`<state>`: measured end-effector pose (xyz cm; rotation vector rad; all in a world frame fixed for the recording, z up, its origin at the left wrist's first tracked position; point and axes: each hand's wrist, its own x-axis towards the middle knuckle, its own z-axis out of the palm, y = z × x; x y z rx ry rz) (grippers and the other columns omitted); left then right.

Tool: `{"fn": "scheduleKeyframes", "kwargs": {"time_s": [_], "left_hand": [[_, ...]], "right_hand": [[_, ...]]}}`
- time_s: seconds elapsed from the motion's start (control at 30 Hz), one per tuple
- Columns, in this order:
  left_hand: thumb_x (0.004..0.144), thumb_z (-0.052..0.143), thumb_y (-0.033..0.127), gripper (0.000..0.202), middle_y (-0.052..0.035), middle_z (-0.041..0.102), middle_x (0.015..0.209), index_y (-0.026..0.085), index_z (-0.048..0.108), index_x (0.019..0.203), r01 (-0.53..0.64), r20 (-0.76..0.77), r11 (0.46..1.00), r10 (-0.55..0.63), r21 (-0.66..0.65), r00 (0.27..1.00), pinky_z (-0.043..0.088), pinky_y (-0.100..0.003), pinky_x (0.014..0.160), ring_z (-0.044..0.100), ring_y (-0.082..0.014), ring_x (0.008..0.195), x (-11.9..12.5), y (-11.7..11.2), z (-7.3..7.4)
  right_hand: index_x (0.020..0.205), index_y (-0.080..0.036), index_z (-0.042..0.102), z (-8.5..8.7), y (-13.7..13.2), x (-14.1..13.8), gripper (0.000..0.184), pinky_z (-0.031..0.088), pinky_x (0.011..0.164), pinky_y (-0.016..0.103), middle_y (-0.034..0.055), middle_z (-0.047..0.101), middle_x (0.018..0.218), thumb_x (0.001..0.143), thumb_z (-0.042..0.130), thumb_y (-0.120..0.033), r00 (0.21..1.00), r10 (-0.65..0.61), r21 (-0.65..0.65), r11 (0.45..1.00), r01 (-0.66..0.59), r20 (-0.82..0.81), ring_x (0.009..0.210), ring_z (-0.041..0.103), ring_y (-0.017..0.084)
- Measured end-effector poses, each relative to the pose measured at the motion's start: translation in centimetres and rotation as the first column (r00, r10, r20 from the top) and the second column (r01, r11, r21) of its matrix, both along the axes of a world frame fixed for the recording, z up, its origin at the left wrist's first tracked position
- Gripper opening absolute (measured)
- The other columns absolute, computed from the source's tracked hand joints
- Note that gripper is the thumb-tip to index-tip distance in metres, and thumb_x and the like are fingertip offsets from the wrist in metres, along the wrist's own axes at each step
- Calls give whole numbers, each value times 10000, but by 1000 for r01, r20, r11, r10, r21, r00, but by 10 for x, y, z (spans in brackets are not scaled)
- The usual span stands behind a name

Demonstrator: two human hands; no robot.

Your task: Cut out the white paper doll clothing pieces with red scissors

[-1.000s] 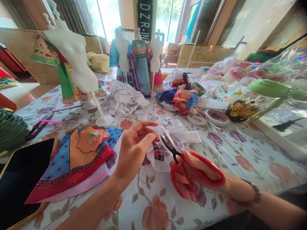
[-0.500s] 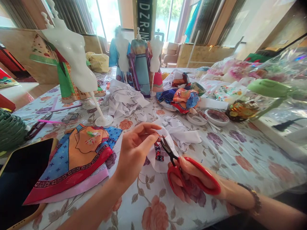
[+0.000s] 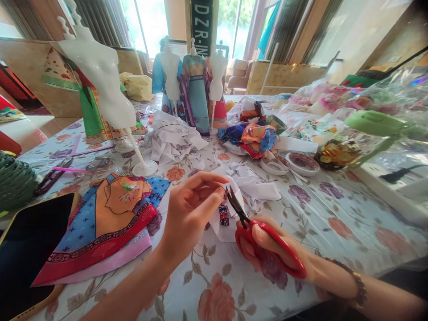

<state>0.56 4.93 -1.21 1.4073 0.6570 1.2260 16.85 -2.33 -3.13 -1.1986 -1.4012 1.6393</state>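
Observation:
My left hand (image 3: pixel 197 203) pinches a strip of white fabric (image 3: pixel 224 232) that has a dark patterned band printed on it; the strip hangs below my fingertips. My right hand (image 3: pixel 267 243) is wrapped round the red handles of a pair of scissors (image 3: pixel 244 218). Their dark blades are slightly apart and point up at the fabric near my left fingertips. Left of my left hand lies a blue, orange and red doll garment piece (image 3: pixel 110 218) over pink cloth. White fabric scraps (image 3: pixel 254 185) lie just beyond my hands.
A phone (image 3: pixel 33 240) rests at the left edge. A white mini mannequin (image 3: pixel 100 84) stands behind it, with dressed mannequins (image 3: pixel 195 89) further back. Tape rolls (image 3: pixel 302 164), a green lamp (image 3: pixel 374 125) and a power strip (image 3: pixel 394 187) are to the right on the floral tablecloth (image 3: pixel 321 232).
Both hands have shifted slightly to the right with the fabric strip and the scissors. The blades now look a little less spread. Everything else stays in place.

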Motion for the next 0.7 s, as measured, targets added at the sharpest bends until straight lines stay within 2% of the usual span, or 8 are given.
{"fn": "scheduleKeyframes", "kwargs": {"time_s": [0.2,0.4,0.7], "left_hand": [[837,637,123,155,55,677,759,244,735,834,20,48,998,-23,55,999,505,-100,644,637,-41,679,0,0,-1],[830,639,108,169,61,680,759,245,737,834,18,61,998,-22,67,998,495,-80,631,638,-30,681,0,-1,1],[833,636,115,165,60,672,768,247,734,847,24,60,997,-28,69,998,496,-84,636,638,-31,685,-1,-1,-1]], "right_hand": [[518,-179,470,1,0,0,682,283,366,213,-20,441,468,707,488,-834,1000,-5,6,1000,5,13,392,383,77],[528,-192,439,3,-1,-2,693,266,369,207,-51,394,459,618,520,-874,999,-42,-66,997,42,6,381,336,63],[555,-189,435,-3,-3,1,687,230,358,205,-54,393,465,664,477,-866,998,-47,-49,998,49,29,380,295,53]]}}
